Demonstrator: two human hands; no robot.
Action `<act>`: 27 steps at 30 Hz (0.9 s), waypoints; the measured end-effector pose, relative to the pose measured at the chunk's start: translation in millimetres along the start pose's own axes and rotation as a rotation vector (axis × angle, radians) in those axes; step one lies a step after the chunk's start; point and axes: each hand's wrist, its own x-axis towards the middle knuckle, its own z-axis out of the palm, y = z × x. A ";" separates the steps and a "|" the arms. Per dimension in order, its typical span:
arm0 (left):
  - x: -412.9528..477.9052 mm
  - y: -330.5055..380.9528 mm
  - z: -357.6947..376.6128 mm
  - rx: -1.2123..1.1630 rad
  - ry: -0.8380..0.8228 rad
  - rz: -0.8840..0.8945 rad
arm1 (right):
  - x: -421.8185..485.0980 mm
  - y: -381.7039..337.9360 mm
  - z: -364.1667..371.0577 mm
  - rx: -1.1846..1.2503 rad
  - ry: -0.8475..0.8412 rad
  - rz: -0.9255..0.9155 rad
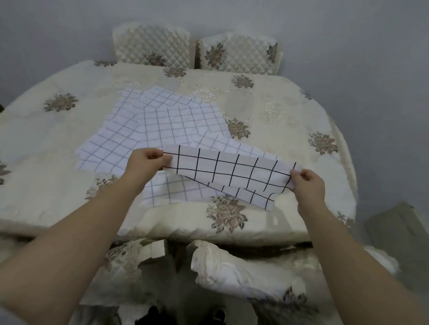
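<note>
A white cloth with a dark grid pattern lies spread across the middle of the table. Its near edge is folded up into a strip whose bolder black lines face me. My left hand pinches the left end of that strip between thumb and fingers. My right hand pinches the right end. The strip is held stretched between both hands, a little above the table. A lower corner of the cloth hangs down toward the table's near edge.
The table wears a cream embroidered tablecloth with floral motifs. Two quilted chair backs stand at the far side against a grey wall. Cream chair covers sit under the near edge. A grey box stands at the right.
</note>
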 end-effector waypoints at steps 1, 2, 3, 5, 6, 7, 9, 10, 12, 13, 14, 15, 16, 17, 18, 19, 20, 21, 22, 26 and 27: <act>-2.0 -0.4 2.4 -0.001 0.009 -0.004 | 2.0 -0.8 -2.3 -0.002 -0.006 -0.006; -4.2 -0.3 4.8 -0.001 0.015 -0.009 | 4.5 -1.0 -4.8 -0.005 -0.011 -0.013; -5.9 0.5 7.2 0.001 0.015 -0.013 | 5.9 -1.8 -6.9 -0.005 -0.009 -0.021; -6.7 2.7 11.5 0.001 0.005 -0.014 | 9.3 -1.5 -10.9 -0.008 -0.002 -0.030; -6.7 4.9 13.4 0.000 -0.002 -0.007 | 10.8 -1.0 -12.8 -0.014 0.002 -0.034; -6.0 7.1 15.3 0.001 -0.006 -0.001 | 12.3 -0.5 -14.4 -0.024 0.007 -0.040; -3.6 11.4 19.0 -0.002 -0.016 0.008 | 14.7 0.7 -17.5 -0.038 0.022 -0.040; -2.1 13.4 20.8 -0.003 -0.025 0.012 | 14.8 0.3 -19.4 -0.038 0.029 -0.038; 1.2 17.7 26.4 -0.001 -0.050 0.021 | 17.2 -1.2 -23.8 -0.045 0.048 -0.057; 2.8 20.4 29.5 -0.003 -0.059 0.028 | 19.3 -2.5 -26.0 -0.051 0.058 -0.073; 4.8 23.6 32.6 -0.006 -0.065 0.036 | 22.3 -3.9 -28.3 -0.053 0.068 -0.086; 7.9 26.4 35.6 -0.009 -0.066 0.043 | 25.9 -5.5 -30.3 -0.055 0.079 -0.093; 11.4 28.9 38.6 -0.013 -0.069 0.045 | 29.3 -7.7 -32.1 -0.057 0.087 -0.098; 14.6 30.7 42.1 -0.016 -0.075 0.044 | 32.9 -9.5 -33.7 -0.060 0.091 -0.100; 16.6 32.4 45.8 -0.019 -0.084 0.042 | 36.1 -10.8 -35.4 -0.063 0.091 -0.104; 18.3 32.9 50.1 -0.017 -0.090 0.039 | 39.3 -12.0 -36.8 -0.067 0.092 -0.107; 19.2 33.1 54.8 -0.009 -0.092 0.034 | 42.8 -13.1 -38.3 -0.072 0.091 -0.110; 20.6 32.8 59.5 0.003 -0.088 0.030 | 47.6 -13.7 -39.0 -0.075 0.091 -0.113; 21.6 33.5 63.6 0.009 -0.081 0.028 | 52.9 -14.7 -38.8 -0.076 0.087 -0.116; 33.1 35.6 79.1 0.013 -0.031 0.012 | 82.2 -21.4 -29.7 -0.098 0.055 -0.122; 36.7 34.5 83.2 0.018 -0.010 -0.001 | 89.9 -22.5 -26.3 -0.110 0.045 -0.123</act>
